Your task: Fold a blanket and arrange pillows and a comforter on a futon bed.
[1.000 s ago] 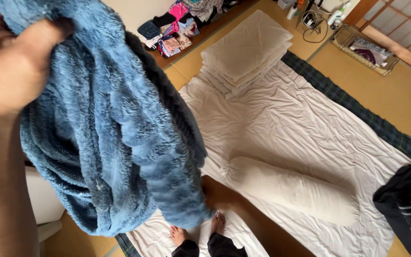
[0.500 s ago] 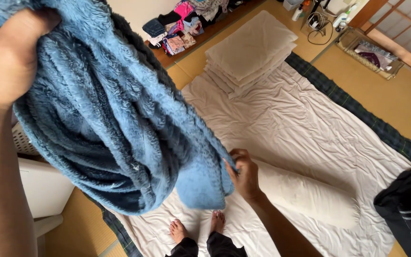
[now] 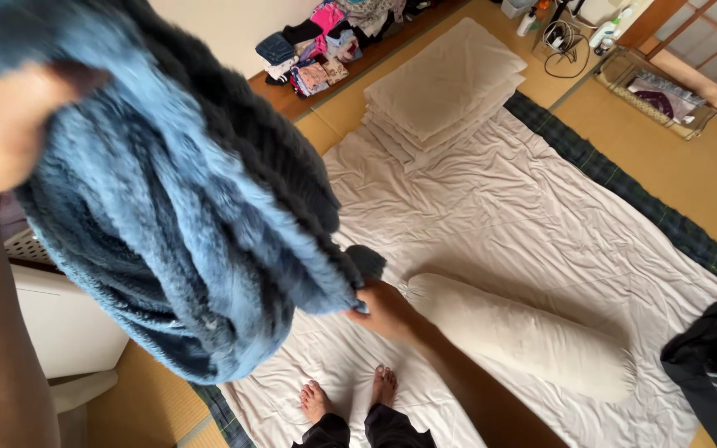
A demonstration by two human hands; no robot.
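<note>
One white sheet (image 3: pixel 524 207) covered the bedding on the floor, wrinkled all over, with a dark checked border (image 3: pixel 624 187) showing along its far edge. Around it lay tan straw matting (image 3: pixel 682 158). Against the wall at the top sat one heap of folded clothes (image 3: pixel 309 58) in pink, navy and other colours, and a shallow tray (image 3: pixel 657 91) stood by the sliding screen at the upper right, near a coil of cable (image 3: pixel 562 41). One stack of flat cream pillows (image 3: pixel 446 83) rested at the head of the sheet, and one long cream bolster (image 3: pixel 524 336) lay across it lower down. A dark checked garment (image 3: pixel 715 373) was bunched at the right edge.

Two bare feet (image 3: pixel 350 398) stood on the sheet's near end. The left hand (image 3: pixel 2 133), blurred, was raised close to the camera and closed on the top of one fluffy blue blanket (image 3: pixel 184 224), which hung in mid-air. The right hand (image 3: pixel 379 309) was pinched shut on the blanket's lower corner, just beside the bolster's gathered end.
</note>
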